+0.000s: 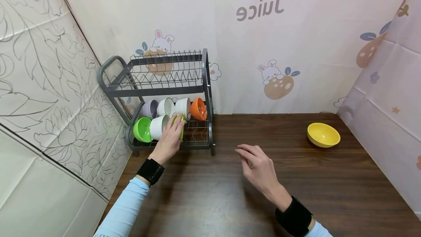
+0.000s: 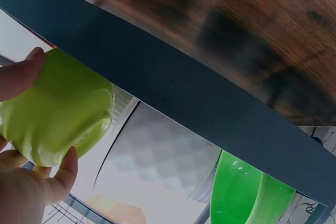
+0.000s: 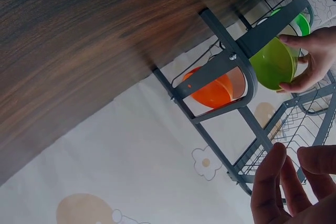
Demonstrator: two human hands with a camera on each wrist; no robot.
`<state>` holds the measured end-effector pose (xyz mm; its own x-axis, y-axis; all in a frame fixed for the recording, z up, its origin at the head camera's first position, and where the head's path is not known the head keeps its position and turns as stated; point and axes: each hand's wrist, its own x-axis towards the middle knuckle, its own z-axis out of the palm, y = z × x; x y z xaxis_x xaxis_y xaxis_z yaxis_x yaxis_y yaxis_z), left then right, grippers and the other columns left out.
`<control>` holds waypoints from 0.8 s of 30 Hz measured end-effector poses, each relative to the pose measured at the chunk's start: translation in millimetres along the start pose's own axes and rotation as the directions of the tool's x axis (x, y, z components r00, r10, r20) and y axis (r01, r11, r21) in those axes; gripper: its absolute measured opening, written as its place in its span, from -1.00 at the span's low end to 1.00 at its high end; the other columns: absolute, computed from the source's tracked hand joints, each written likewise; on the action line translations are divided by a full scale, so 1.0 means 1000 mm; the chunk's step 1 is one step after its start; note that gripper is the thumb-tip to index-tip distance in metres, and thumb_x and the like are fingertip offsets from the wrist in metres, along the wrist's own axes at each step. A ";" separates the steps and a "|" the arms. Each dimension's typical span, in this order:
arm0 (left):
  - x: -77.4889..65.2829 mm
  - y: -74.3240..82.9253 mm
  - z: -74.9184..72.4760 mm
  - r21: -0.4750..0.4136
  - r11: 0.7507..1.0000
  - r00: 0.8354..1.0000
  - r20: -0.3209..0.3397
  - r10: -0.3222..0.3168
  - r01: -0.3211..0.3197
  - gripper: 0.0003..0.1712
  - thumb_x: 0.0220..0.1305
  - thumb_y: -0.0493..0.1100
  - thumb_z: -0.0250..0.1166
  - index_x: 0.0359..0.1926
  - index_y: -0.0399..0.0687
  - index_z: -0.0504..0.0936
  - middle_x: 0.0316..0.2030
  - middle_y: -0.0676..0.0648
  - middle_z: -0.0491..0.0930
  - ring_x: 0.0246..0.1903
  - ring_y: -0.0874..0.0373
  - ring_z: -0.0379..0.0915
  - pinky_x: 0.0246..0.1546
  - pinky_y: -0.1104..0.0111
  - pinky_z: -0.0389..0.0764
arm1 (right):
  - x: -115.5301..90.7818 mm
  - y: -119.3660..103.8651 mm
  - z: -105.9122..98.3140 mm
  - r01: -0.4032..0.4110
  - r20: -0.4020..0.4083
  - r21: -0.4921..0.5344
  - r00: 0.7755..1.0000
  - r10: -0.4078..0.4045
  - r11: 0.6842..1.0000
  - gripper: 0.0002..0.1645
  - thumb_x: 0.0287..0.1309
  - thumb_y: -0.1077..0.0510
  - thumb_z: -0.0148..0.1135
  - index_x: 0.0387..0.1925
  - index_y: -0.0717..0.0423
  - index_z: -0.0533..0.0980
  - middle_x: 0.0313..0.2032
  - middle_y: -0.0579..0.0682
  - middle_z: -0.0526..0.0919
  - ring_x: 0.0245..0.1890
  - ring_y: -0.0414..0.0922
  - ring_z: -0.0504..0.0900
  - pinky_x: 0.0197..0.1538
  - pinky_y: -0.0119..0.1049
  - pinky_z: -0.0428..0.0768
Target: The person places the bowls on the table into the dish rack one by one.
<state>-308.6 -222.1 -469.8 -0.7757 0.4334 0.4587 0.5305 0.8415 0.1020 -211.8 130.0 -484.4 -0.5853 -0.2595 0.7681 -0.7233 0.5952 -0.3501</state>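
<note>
My left hand [image 1: 167, 139] grips a yellow-green bowl [image 2: 58, 103] at the front of the lower tier of a dark dish rack [image 1: 154, 91]. The thumb is on one side of the bowl, the other fingers round its far side, as the left wrist view shows. Left of it, a white textured bowl [image 1: 157, 128] and a bright green bowl [image 1: 142, 130] stand tilted on their sides. Over the table, right of the rack, hovers my right hand [image 1: 261, 169], its fingers loosely bent and holding nothing.
Behind, the lower tier holds a purple-grey bowl [image 1: 149, 109], two white bowls [image 1: 182, 107] and an orange bowl [image 1: 198, 109]. The upper tier is a wire grid above them. A yellow bowl [image 1: 323, 135] stands at the right of the brown table [image 1: 223, 193]. Patterned walls enclose the back and sides.
</note>
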 end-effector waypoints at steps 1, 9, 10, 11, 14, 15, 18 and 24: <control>0.000 -0.001 0.000 0.002 1.000 1.000 0.008 0.001 -0.001 -0.01 -0.08 -0.51 0.63 0.40 -0.25 0.38 0.58 -0.30 0.15 0.53 -0.29 0.00 0.28 -0.30 0.41 | 0.000 0.000 0.000 0.000 0.001 0.001 1.000 0.000 1.000 -0.67 0.20 0.45 0.31 -0.03 0.19 0.76 0.01 0.06 0.75 -0.13 -0.05 0.65 -0.34 -0.35 0.51; -0.001 -0.008 0.003 0.000 1.000 0.999 0.027 0.030 -0.030 -0.01 -0.14 -0.52 0.66 0.36 -0.26 0.42 0.54 -0.34 0.22 0.50 -0.32 0.09 0.23 -0.31 0.45 | 0.002 0.001 0.001 0.006 -0.004 -0.003 1.000 -0.006 1.000 -0.69 0.22 0.44 0.29 -0.05 0.19 0.77 0.00 0.06 0.75 -0.14 -0.05 0.64 -0.37 -0.34 0.51; -0.001 -0.008 0.003 -0.001 1.000 0.999 0.030 0.032 -0.032 -0.01 -0.14 -0.52 0.66 0.36 -0.27 0.42 0.54 -0.34 0.22 0.50 -0.32 0.09 0.23 -0.30 0.45 | 0.002 0.001 0.001 0.009 -0.006 -0.003 1.000 -0.009 1.000 -0.69 0.21 0.44 0.29 -0.06 0.19 0.77 0.00 0.06 0.75 -0.15 -0.05 0.64 -0.37 -0.34 0.51; -0.001 -0.009 0.003 -0.004 0.999 0.999 0.032 0.034 -0.034 -0.01 -0.14 -0.52 0.66 0.36 -0.27 0.43 0.54 -0.34 0.22 0.50 -0.32 0.10 0.24 -0.30 0.45 | 0.002 0.002 0.002 0.010 -0.009 -0.004 1.000 -0.010 1.000 -0.68 0.21 0.44 0.29 -0.06 0.19 0.77 0.00 0.05 0.75 -0.16 -0.06 0.64 -0.38 -0.34 0.50; 0.000 -0.010 0.004 -0.011 0.999 0.999 0.033 0.040 -0.040 0.00 -0.15 -0.52 0.66 0.37 -0.28 0.42 0.54 -0.34 0.21 0.50 -0.31 0.10 0.26 -0.30 0.44 | 0.001 0.003 0.003 0.010 -0.010 -0.004 1.000 -0.010 1.000 -0.68 0.21 0.44 0.30 -0.06 0.18 0.77 -0.01 0.04 0.75 -0.16 -0.06 0.64 -0.38 -0.34 0.50; 0.000 -0.011 0.005 -0.014 0.999 0.999 0.034 0.043 -0.042 0.00 -0.16 -0.52 0.66 0.37 -0.28 0.42 0.54 -0.34 0.21 0.49 -0.31 0.11 0.28 -0.29 0.43 | 0.001 0.003 0.003 0.009 -0.010 -0.004 1.000 -0.009 1.000 -0.68 0.21 0.44 0.30 -0.06 0.18 0.77 -0.01 0.05 0.75 -0.16 -0.06 0.64 -0.38 -0.35 0.49; 0.002 -0.012 0.006 -0.027 0.998 0.998 0.036 0.051 -0.050 0.00 -0.15 -0.52 0.66 0.37 -0.30 0.42 0.54 -0.35 0.21 0.49 -0.32 0.11 0.34 -0.25 0.39 | 0.001 0.003 0.003 0.010 -0.007 -0.005 1.000 -0.010 1.000 -0.68 0.21 0.44 0.31 -0.06 0.18 0.77 -0.01 0.06 0.75 -0.15 -0.06 0.64 -0.37 -0.35 0.50; 0.004 -0.013 0.007 -0.067 0.997 0.998 0.044 0.044 -0.041 -0.03 -0.15 -0.55 0.63 0.34 -0.36 0.41 0.53 -0.39 0.20 0.50 -0.34 0.11 0.48 -0.11 0.25 | 0.002 0.001 0.001 -0.005 0.000 -0.010 1.000 0.005 1.000 -0.69 0.23 0.43 0.30 -0.05 0.17 0.77 0.01 0.05 0.75 -0.13 -0.06 0.64 -0.36 -0.32 0.52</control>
<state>-320.6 -229.0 -475.5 -0.7662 0.4834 0.4234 0.5832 0.7998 0.1421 -214.2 129.5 -483.7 -0.5888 -0.2565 0.7665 -0.7169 0.6037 -0.3487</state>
